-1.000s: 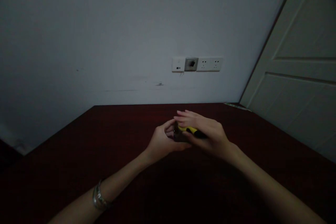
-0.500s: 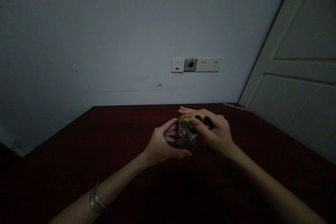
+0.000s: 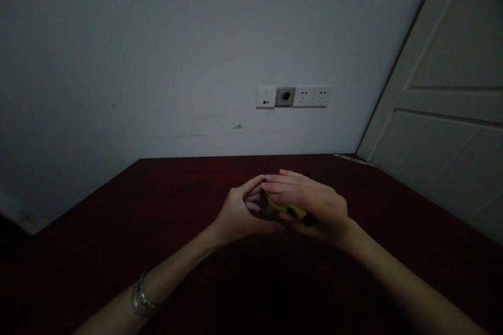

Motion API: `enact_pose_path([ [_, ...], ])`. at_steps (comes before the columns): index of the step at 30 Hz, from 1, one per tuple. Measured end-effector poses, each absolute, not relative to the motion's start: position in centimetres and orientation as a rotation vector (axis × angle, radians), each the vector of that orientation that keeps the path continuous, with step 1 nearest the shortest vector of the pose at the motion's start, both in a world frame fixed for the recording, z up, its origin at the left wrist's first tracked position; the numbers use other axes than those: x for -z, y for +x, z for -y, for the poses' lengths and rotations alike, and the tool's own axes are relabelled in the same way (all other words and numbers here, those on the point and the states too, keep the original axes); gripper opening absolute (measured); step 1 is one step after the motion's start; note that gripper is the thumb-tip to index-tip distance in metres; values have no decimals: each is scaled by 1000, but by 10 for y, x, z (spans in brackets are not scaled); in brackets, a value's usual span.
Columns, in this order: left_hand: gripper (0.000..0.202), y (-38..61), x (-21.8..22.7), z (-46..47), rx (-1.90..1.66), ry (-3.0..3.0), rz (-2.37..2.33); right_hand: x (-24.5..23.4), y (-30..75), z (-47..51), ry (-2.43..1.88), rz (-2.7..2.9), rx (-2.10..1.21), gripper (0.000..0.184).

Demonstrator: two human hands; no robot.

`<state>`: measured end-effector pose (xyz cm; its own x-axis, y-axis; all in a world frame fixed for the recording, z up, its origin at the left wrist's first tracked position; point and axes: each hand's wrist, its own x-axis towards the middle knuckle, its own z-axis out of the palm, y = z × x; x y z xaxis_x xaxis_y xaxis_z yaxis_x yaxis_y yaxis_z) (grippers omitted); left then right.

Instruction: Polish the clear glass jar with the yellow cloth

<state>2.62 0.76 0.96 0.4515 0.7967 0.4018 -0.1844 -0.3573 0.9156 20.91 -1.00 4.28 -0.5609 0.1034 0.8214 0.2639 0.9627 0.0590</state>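
Low over the table, my left hand (image 3: 243, 214) is curved around the left side of a small clear glass container (image 3: 268, 212), thumb below and fingers behind. The glass looks like a cup or jar; most of it is hidden behind my hands. My right hand (image 3: 314, 199) is closed over a yellow and black piece (image 3: 295, 212), perhaps a cloth, and presses it against the right side of the glass. Only a strip of the yellow shows under its fingers. Bangles (image 3: 142, 296) circle my left wrist.
The dark red table (image 3: 188, 188) reaches back to a pale wall (image 3: 176, 52). Sockets and switches (image 3: 310, 97) sit on the wall behind my hands. A white panelled door (image 3: 444, 99) stands at the right. A thin pale strip (image 3: 351, 159) lies by the far right table edge.
My right hand has turned over and shifted down across the glass, carrying the yellow and black piece lower. It now covers more of the glass. My left hand stays nearly in place.
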Motion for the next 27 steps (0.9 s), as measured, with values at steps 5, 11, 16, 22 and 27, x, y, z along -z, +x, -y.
enact_pose_path([
  [5,95,24,-14,-1,-1032,1693,-500,-43,207,7,-505,1833,-265,18],
  [11,107,23,-12,-6,-1034,1590,-561,-41,208,10,-540,1840,-380,37],
  [16,97,21,-16,-9,-1074,1504,-566,-46,212,12,-428,2043,-213,61],
  [22,60,24,-20,-11,-1121,1374,-586,-48,210,9,-474,2263,155,96],
  [27,46,23,-20,-12,-1081,1391,-596,-35,204,1,-511,2198,168,85],
])
